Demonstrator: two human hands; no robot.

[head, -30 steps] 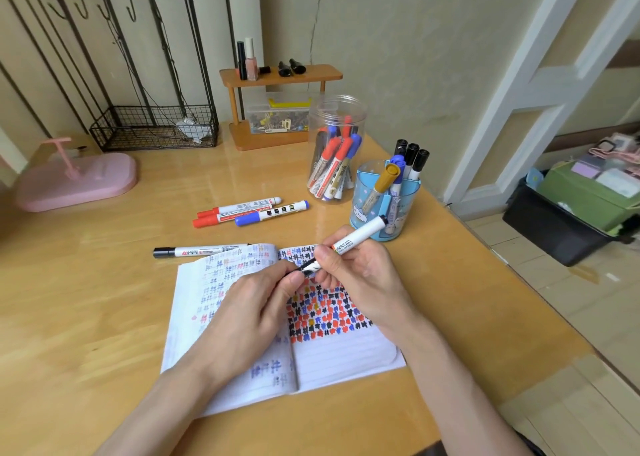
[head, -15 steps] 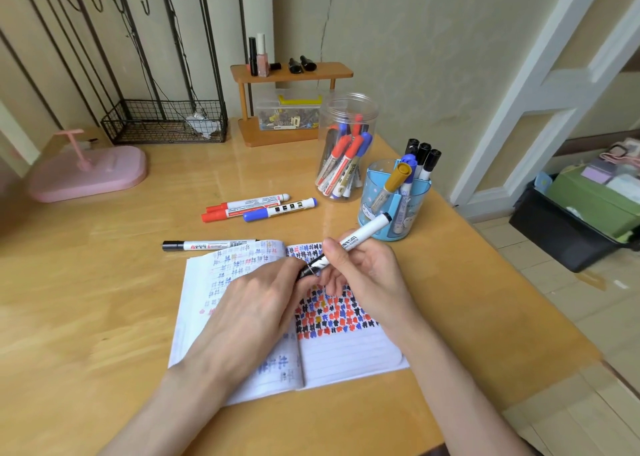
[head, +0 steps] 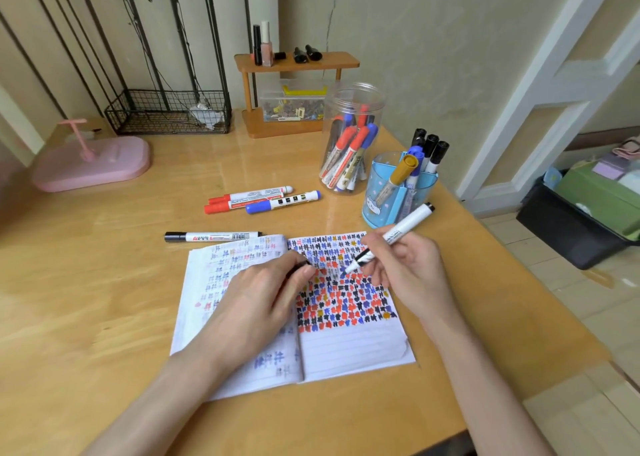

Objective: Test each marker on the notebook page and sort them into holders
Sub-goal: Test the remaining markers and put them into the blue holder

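Cap off, that is the change: a second ago both hands were pressed together at the front end of the marker (head: 398,234), and now they have drawn apart; my left hand (head: 263,299) lies on the fold of the notebook (head: 353,348) with its fingers curled on a small dark piece, the cap (head: 302,265) as I judge it; my right hand (head: 408,268) holds the barrel in a writing grip, fingers closed round it, nib slanting down over the upper part of the right page among the coloured marks. For the task, I judge that this marker is ready for its test stroke and that sorting it comes after.

Four markers lie on the desk (head: 104,299) beyond the notebook: two red ones (head: 249,201) and a blue one (head: 284,202) side by side, a black one (head: 211,236) just beside the top edge of the left page; the clear jar (head: 353,109) and the blue holder (head: 377,199) each hold several.

Hard to settle: whether the nib touches the paper or hangs just above it; what colour it writes, since the tip looks pale; most of the cap, buried in my fingers; the print on the barrels; which holder takes which sort; the middle of the left page, under my left hand.
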